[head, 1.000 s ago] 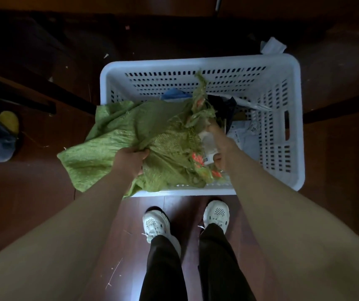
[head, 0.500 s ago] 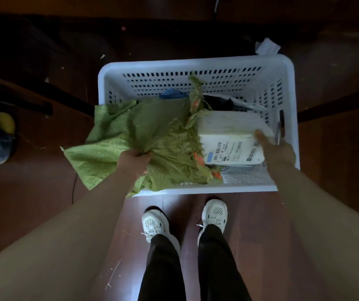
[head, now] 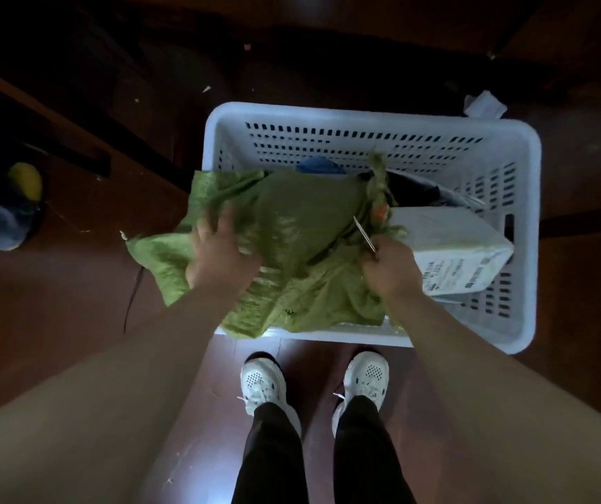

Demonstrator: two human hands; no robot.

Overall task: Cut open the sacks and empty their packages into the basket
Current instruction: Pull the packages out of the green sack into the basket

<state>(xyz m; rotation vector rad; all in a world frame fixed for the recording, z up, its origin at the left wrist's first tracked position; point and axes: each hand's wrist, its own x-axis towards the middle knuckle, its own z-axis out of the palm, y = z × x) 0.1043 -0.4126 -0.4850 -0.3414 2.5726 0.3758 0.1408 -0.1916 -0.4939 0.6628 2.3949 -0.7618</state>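
Leaving the package (head: pixel 455 245), right hand (head: pixel 391 272) clenches blade (head: pixel 364 237) at sack (head: pixel 291 220); left hand (head: pixel 219 252) grip unclear.

Count from the head view:
- basket (head: pixel 364 116): 1, white, slotted
- sack (head: pixel 302 212): 1, green
- package (head: pixel 451 245): 1 clearly visible, white with a printed label
- other items in the basket: 1 blue item (head: pixel 319 165) and 1 dark item (head: pixel 415 191). Anything under the sack is hidden, so no total.
- blade (head: pixel 363 239): 1
- hands: 2, left hand (head: pixel 219 256) and right hand (head: pixel 391 272)
- shoes: 2, left shoe (head: pixel 260 385) and right shoe (head: pixel 366 374), both white
- paper scrap (head: pixel 484 105) behind the basket: 1
- yellow-topped object (head: pixel 26 180) at far left: 1, too dark to identify
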